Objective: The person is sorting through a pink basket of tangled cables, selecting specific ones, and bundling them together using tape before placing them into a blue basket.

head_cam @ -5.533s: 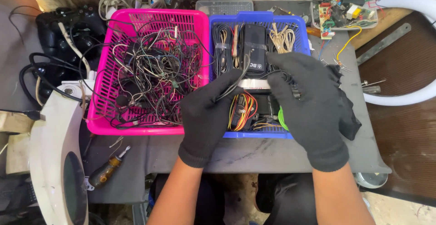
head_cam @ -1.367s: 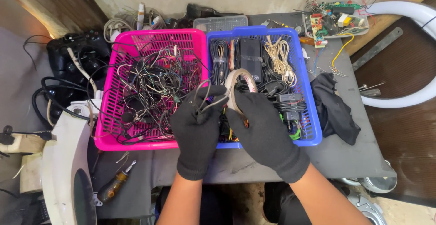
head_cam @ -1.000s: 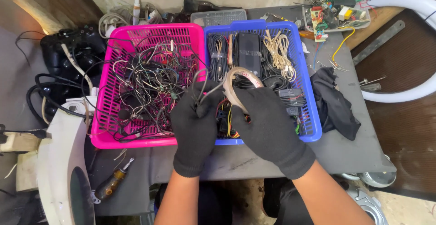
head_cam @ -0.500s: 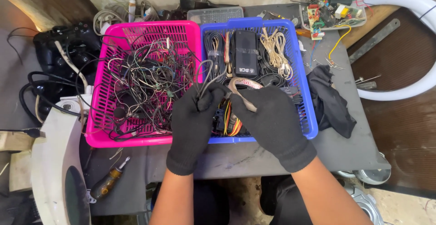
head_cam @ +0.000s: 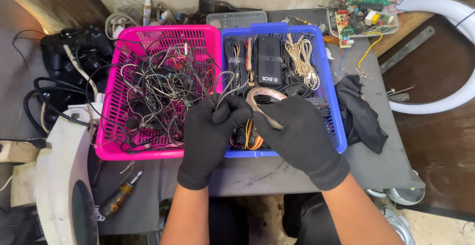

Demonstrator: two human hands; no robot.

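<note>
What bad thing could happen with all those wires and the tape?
The left hand pinches a small wire bundle while the right hand pulls a tape roll around it, so the tape might stick to the gloves. Loose wires from the pink basket lie close by and could get snagged. The orange wires underneath might be dragged up too.

The left hand (head_cam: 213,131) and right hand (head_cam: 296,132) have closed together over the blue basket (head_cam: 330,81); the tape roll (head_cam: 264,99) now sits lower, apparently partly unwound.
</note>
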